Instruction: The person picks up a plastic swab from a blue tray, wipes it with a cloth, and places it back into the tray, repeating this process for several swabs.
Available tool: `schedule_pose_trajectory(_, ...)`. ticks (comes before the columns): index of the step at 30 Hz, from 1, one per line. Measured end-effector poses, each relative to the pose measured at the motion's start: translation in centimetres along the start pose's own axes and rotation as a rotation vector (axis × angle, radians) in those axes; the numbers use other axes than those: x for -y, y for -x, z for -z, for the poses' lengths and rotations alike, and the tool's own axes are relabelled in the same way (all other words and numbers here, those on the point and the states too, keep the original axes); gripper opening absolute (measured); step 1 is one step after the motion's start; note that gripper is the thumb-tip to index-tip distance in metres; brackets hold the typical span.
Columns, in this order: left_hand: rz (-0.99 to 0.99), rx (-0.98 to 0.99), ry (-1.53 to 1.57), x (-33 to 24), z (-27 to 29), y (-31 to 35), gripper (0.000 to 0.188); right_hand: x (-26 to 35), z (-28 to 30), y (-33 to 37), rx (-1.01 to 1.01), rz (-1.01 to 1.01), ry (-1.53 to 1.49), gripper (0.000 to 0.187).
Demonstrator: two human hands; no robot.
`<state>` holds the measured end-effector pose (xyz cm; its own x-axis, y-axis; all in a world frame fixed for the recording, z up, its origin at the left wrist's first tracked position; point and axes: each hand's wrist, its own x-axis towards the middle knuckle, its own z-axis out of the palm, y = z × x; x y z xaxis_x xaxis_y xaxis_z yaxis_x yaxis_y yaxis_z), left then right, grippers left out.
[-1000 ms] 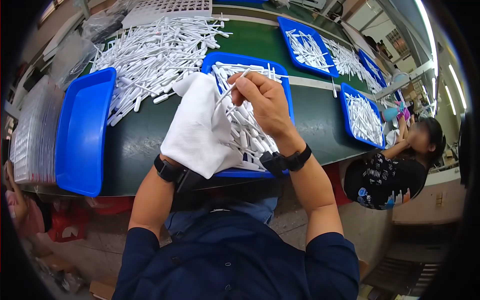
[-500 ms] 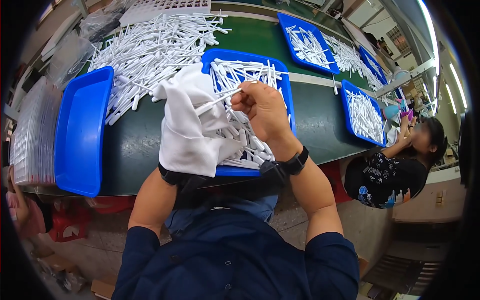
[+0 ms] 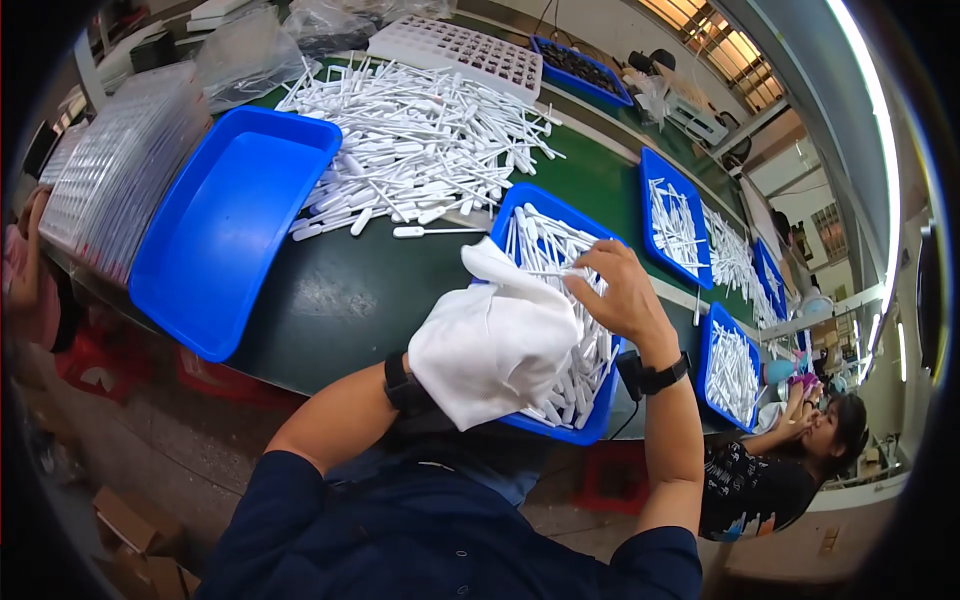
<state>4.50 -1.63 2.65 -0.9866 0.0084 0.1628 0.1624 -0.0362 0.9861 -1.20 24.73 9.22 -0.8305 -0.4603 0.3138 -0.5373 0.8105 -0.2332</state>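
A white cloth (image 3: 495, 340) covers my left hand, hiding its fingers; it bunches up over the near left part of a blue tray (image 3: 598, 425). My right hand (image 3: 625, 290) is closed in a pinch above the tray's right side. Between its fingertips is the thin end of a white plastic stick (image 3: 548, 272), which runs left toward the cloth's fold. The stick's other end is hidden in the cloth. Under both hands, the tray holds many similar white sticks (image 3: 570, 395), each with a thin stem and a thicker handle.
Left of me stands an empty blue tray (image 3: 215, 225), beside stacked clear plastic trays (image 3: 125, 170). A large heap of white sticks (image 3: 420, 140) spreads beyond, before a white perforated tray (image 3: 460, 52). More filled blue trays (image 3: 728, 365) line the right, where a co-worker (image 3: 780, 460) sits.
My view has swung left, so the scene sits farther right. The cloth has folded over the stick's thick part, which showed before. My right hand still pinches the thin end.
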Motion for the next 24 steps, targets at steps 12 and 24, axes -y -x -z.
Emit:
schedule_pose_trajectory(12,0.034,0.681,0.057,-0.7,1.0,-1.8,0.028,4.9,-18.5,-15.9,0.25,0.5,0.009,0.018)
schedule_pose_trajectory(24,-0.44,0.556,-0.601,-14.5,-2.7,1.3,0.026,4.2,-6.3,-11.2,-0.233,0.056,-0.47,0.027)
